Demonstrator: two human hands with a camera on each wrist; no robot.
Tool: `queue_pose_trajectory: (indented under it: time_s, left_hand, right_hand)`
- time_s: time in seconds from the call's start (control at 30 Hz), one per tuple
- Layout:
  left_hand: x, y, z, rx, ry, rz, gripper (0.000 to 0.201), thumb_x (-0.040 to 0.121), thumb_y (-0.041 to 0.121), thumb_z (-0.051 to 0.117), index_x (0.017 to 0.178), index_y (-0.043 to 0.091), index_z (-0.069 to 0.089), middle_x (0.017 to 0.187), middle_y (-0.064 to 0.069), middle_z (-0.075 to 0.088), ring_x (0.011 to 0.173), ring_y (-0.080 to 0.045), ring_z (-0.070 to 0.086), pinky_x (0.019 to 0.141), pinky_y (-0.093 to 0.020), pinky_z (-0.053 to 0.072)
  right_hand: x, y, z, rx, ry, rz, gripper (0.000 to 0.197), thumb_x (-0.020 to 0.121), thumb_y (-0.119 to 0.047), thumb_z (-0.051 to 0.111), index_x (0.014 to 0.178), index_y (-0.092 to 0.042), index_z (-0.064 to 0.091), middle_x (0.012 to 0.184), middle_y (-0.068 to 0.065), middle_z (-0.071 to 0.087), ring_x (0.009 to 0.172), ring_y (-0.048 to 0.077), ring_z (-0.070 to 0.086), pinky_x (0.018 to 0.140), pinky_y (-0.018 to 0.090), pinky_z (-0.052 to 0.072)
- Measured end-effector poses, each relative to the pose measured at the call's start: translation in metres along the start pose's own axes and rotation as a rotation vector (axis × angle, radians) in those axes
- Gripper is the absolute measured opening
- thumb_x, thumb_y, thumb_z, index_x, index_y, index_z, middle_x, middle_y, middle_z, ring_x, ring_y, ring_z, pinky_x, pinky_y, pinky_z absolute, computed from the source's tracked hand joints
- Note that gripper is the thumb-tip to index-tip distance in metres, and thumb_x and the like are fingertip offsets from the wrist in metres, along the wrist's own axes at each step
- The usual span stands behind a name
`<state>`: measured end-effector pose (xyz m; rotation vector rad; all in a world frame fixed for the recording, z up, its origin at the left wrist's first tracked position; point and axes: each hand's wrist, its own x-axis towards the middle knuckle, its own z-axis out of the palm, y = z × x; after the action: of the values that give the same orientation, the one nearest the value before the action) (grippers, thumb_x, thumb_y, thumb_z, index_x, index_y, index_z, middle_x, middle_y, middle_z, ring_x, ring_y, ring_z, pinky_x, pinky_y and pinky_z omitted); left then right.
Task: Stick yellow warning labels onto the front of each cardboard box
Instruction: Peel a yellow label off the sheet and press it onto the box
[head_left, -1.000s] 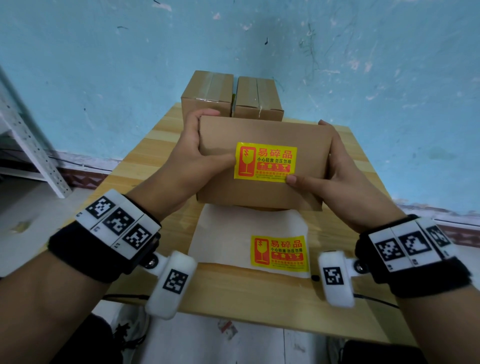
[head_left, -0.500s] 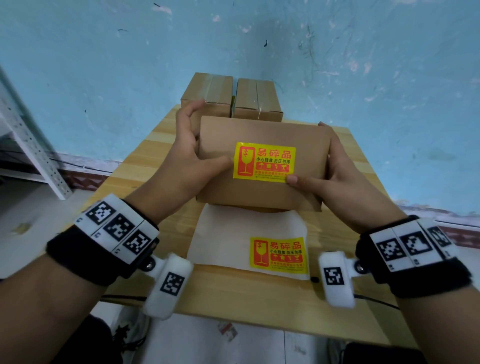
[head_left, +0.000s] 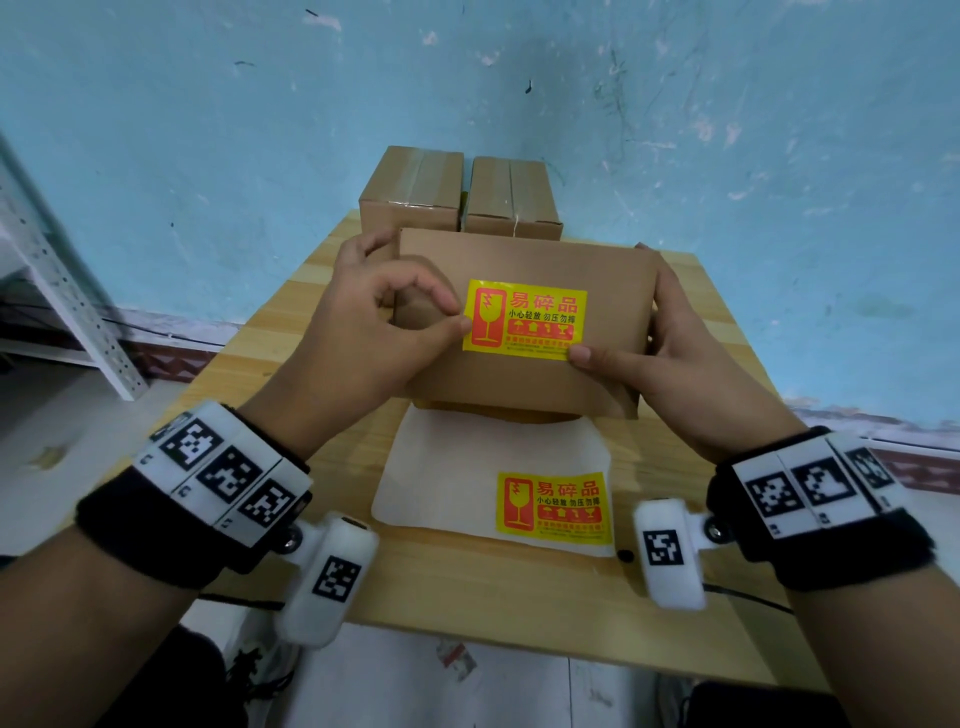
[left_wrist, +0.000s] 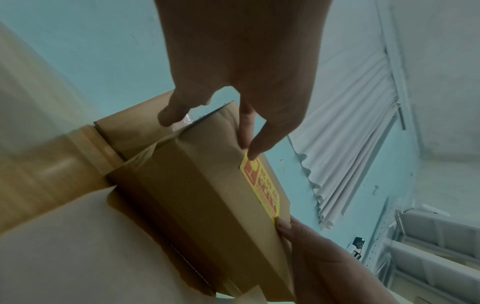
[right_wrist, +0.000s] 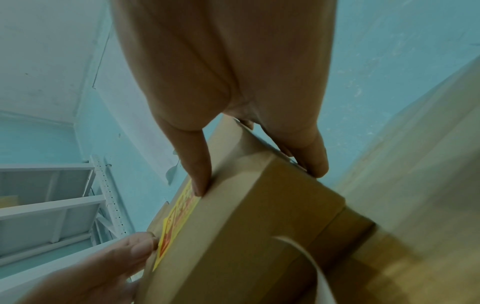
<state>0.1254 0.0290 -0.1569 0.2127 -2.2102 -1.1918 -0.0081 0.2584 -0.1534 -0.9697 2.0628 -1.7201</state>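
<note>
A brown cardboard box is tilted up over the table, its broad face towards me. A yellow warning label lies on that face. My left hand has index finger and thumb curled together, pinching at the label's left edge. My right hand grips the box's right end, fingers behind it and thumb pressing the label's lower right corner. The box's back is hidden.
Two taped cardboard boxes stand at the far table edge by the blue wall. A white backing sheet with another yellow label lies on the wooden table near me. A metal shelf stands left.
My left hand released the box's upper left corner and curled its index finger down to meet the thumb at the label's left edge. The right hand and the box stayed put.
</note>
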Motion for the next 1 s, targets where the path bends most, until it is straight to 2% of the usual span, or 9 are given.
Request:
queue_pose_trajectory:
  time_s: [0.1,0.13,0.23,0.3,0.5,0.6,0.8,0.9,1.0]
  left_hand:
    - [-0.0038,0.0052,0.0005,0.023,0.080,0.031,0.016,0.071,0.022,0.086,0.080,0.026,0.075,0.119,0.032,0.059,0.144,-0.005,0.028,0.110,-0.041,0.041]
    - [-0.0041,0.0052,0.0013,0.022,0.082,0.028,0.016,0.070,0.023,0.087,0.079,0.028,0.075,0.121,0.032,0.060,0.144,-0.006,0.029,0.111,-0.043,0.040]
    - [-0.0035,0.0052,0.0041,0.024,0.090,0.013,0.014,0.068,0.033,0.086,0.074,0.038,0.074,0.143,-0.006,0.053,0.143,-0.015,0.037,0.110,-0.047,0.041]
    - [-0.0035,0.0071,0.0066,0.028,0.087,0.013,0.016,0.070,0.030,0.086,0.072,0.039,0.073,0.141,-0.011,0.053,0.139,-0.021,0.043,0.108,-0.045,0.042]
    - [-0.0035,0.0082,0.0053,0.037,0.084,0.020,0.020,0.075,0.025,0.083,0.070,0.039,0.070,0.131,-0.003,0.058,0.138,-0.023,0.043,0.108,-0.046,0.042]
    - [-0.0041,0.0088,0.0071,0.042,0.088,0.038,0.018,0.076,0.022,0.082,0.071,0.035,0.071,0.118,0.009,0.060,0.136,-0.025,0.046,0.107,-0.047,0.042]
    - [-0.0020,0.0080,0.0079,0.050,0.107,0.066,0.018,0.078,0.018,0.080,0.069,0.029,0.070,0.108,0.005,0.063,0.133,-0.029,0.050,0.105,-0.046,0.044]
    - [-0.0015,0.0079,0.0079,0.058,0.131,0.082,0.017,0.079,0.011,0.078,0.068,0.021,0.069,0.089,0.020,0.062,0.134,-0.028,0.050,0.110,-0.045,0.040]
    - [-0.0001,0.0050,0.0068,0.053,0.135,0.120,0.016,0.079,0.009,0.076,0.067,0.018,0.069,0.084,0.026,0.059,0.127,-0.034,0.055,0.106,-0.052,0.042]
  right_hand:
    - [-0.0008,-0.0014,0.0005,-0.013,0.003,-0.005,0.089,0.081,-0.005,0.077,0.147,-0.038,0.026,0.131,-0.006,0.062,0.117,0.009,0.063,0.084,0.025,0.058]
    - [-0.0011,-0.0017,0.0008,-0.021,0.002,-0.005,0.091,0.081,-0.006,0.077,0.149,-0.037,0.024,0.131,-0.005,0.062,0.117,0.009,0.063,0.085,0.026,0.058]
    - [-0.0020,-0.0035,0.0025,-0.041,-0.001,-0.006,0.095,0.081,-0.008,0.077,0.152,-0.034,0.019,0.131,-0.004,0.061,0.112,0.004,0.064,0.081,0.022,0.058]
    - [-0.0025,-0.0047,0.0040,-0.057,-0.001,-0.010,0.097,0.081,-0.010,0.077,0.154,-0.032,0.017,0.132,-0.005,0.059,0.106,-0.005,0.064,0.079,0.019,0.057]
    - [-0.0031,-0.0056,0.0051,-0.071,0.010,-0.017,0.091,0.081,-0.009,0.077,0.151,-0.032,0.022,0.127,-0.007,0.061,0.100,-0.006,0.066,0.073,0.019,0.057]
    - [-0.0032,-0.0053,0.0058,-0.069,0.014,-0.021,0.091,0.081,-0.009,0.077,0.150,-0.032,0.023,0.128,-0.006,0.061,0.101,-0.005,0.066,0.073,0.020,0.057]
    - [-0.0022,-0.0031,0.0057,-0.075,0.029,-0.011,0.094,0.079,-0.014,0.080,0.150,-0.035,0.023,0.131,-0.003,0.062,0.112,0.007,0.064,0.081,0.028,0.060]
    - [-0.0017,-0.0034,0.0058,-0.076,0.033,-0.009,0.093,0.079,-0.013,0.080,0.150,-0.035,0.024,0.131,-0.004,0.062,0.113,0.007,0.064,0.081,0.026,0.059]
    - [-0.0016,-0.0030,0.0060,-0.075,0.036,-0.003,0.093,0.079,-0.012,0.080,0.150,-0.035,0.024,0.131,-0.003,0.062,0.112,0.008,0.064,0.080,0.027,0.059]
